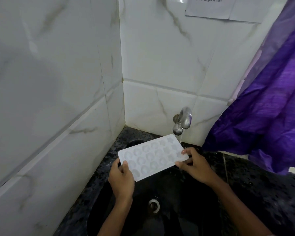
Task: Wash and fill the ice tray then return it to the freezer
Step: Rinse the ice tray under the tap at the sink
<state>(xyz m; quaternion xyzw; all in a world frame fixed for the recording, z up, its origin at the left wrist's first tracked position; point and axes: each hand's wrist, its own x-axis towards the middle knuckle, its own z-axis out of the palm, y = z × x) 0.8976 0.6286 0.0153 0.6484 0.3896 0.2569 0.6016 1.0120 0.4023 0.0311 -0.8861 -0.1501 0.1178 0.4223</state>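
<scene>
White marble-veined wall tiles (58, 82), meeting in a corner. Black speckled counter (271, 193) below, black sink (177, 193) set in. Purple curtain (271, 108) hanging right. Printed paper notice (209, 7) high on back wall. Soft, even light.

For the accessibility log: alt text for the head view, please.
Left hand and right hand hold a white ice tray over a black sink, its far corner at the running tap. A purple curtain hangs right.

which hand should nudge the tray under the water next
Likely right. The right hand grips the ice tray at the end nearest the tap, whose stream falls just past that corner; the left hand holds the far end.
</scene>
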